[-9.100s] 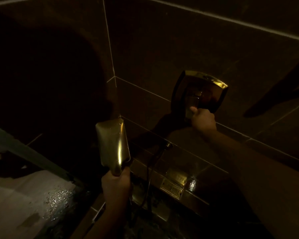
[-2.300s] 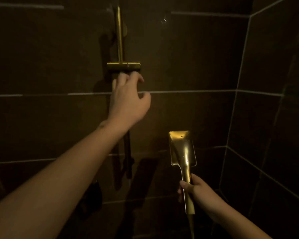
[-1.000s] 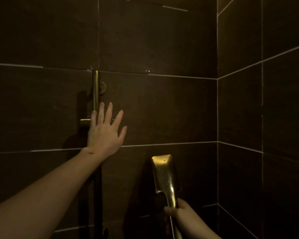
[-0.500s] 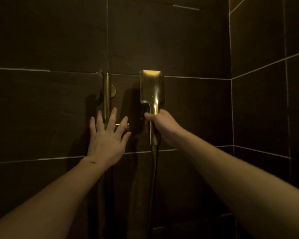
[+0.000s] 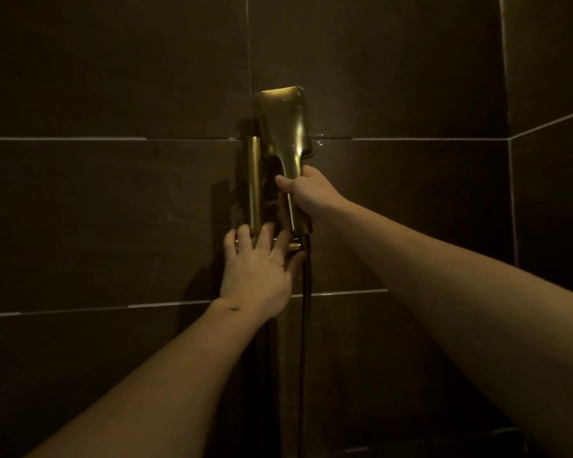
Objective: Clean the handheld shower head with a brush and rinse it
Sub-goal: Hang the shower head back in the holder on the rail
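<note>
I note right hand (image 5: 306, 193) gripping shower head (image 5: 286, 127) handle, upright just beside rail (image 5: 254, 183), left hand (image 5: 257, 262) fingers spread flat over bracket (image 5: 293, 247), hose (image 5: 306, 325) hanging below, bare tile wall (image 5: 113, 209) on both sides

Shower head (image 5: 286, 127) raised from low right to just beside rail (image 5: 254, 183); left hand (image 5: 257, 272) lowered onto bracket (image 5: 293, 247).

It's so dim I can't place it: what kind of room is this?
Most likely a tiled shower stall. Dark wall tiles meet in a corner, a brass rail is fixed to them, and the right hand holds a brass shower head with its hose hanging below.
</note>
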Demonstrator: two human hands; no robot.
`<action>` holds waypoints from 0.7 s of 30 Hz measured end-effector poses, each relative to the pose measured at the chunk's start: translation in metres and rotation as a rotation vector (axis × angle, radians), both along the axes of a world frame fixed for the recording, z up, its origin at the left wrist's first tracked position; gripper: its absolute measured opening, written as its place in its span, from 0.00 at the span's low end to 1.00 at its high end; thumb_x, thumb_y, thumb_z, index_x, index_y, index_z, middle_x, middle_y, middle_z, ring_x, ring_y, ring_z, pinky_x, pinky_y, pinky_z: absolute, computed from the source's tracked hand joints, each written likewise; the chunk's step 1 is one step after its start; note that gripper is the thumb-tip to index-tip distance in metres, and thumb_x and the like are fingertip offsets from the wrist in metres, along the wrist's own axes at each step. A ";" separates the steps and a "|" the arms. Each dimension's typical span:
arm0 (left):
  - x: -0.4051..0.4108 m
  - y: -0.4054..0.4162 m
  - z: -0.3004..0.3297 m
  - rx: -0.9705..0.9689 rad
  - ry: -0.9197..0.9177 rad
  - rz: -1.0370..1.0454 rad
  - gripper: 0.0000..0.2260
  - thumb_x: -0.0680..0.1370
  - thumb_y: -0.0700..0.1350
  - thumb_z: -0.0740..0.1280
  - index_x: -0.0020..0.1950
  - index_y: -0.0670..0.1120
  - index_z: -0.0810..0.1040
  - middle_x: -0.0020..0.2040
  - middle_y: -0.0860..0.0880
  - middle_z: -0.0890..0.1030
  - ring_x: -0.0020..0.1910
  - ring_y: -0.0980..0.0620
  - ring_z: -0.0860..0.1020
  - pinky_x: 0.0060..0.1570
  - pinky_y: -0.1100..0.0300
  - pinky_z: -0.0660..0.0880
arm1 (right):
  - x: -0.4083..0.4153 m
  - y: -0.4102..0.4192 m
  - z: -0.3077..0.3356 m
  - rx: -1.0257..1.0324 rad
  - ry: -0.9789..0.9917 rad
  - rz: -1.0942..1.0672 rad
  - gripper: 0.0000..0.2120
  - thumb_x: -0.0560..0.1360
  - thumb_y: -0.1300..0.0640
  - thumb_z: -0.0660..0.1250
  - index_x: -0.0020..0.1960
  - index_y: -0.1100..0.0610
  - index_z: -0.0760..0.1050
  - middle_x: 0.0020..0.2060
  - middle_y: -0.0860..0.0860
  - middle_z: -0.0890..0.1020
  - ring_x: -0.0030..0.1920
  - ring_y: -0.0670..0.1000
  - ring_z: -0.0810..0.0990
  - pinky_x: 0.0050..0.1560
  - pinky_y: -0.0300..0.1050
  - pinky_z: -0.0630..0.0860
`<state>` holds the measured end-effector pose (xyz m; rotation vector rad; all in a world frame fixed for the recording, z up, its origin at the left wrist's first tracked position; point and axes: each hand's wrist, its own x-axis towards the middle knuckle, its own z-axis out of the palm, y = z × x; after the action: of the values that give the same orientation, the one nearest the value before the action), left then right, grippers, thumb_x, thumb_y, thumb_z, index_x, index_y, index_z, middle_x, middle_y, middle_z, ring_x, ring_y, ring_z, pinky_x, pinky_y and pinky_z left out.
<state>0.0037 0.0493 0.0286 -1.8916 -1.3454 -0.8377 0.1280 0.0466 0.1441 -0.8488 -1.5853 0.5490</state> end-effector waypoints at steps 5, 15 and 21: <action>0.002 -0.003 0.000 -0.013 0.004 0.015 0.27 0.84 0.63 0.47 0.78 0.52 0.63 0.77 0.45 0.67 0.76 0.35 0.61 0.75 0.35 0.53 | 0.008 0.011 0.006 -0.051 0.148 0.050 0.08 0.80 0.56 0.64 0.56 0.59 0.73 0.39 0.52 0.79 0.40 0.51 0.80 0.42 0.47 0.79; 0.003 -0.009 0.000 0.022 0.012 0.013 0.27 0.85 0.61 0.49 0.78 0.48 0.64 0.76 0.44 0.69 0.75 0.35 0.62 0.76 0.35 0.53 | 0.000 0.004 0.017 -0.057 0.176 0.103 0.09 0.81 0.56 0.64 0.58 0.59 0.71 0.42 0.53 0.78 0.40 0.49 0.79 0.40 0.43 0.79; 0.004 -0.005 -0.003 0.057 0.010 0.021 0.26 0.85 0.61 0.49 0.78 0.49 0.64 0.78 0.45 0.67 0.76 0.35 0.61 0.76 0.37 0.52 | -0.009 0.008 0.004 -0.004 0.077 0.035 0.06 0.81 0.55 0.63 0.55 0.57 0.73 0.40 0.51 0.79 0.42 0.50 0.80 0.47 0.48 0.80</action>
<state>0.0077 0.0441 0.0256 -1.8328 -1.3191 -0.8465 0.1193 0.0543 0.1478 -0.7952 -1.5311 0.6029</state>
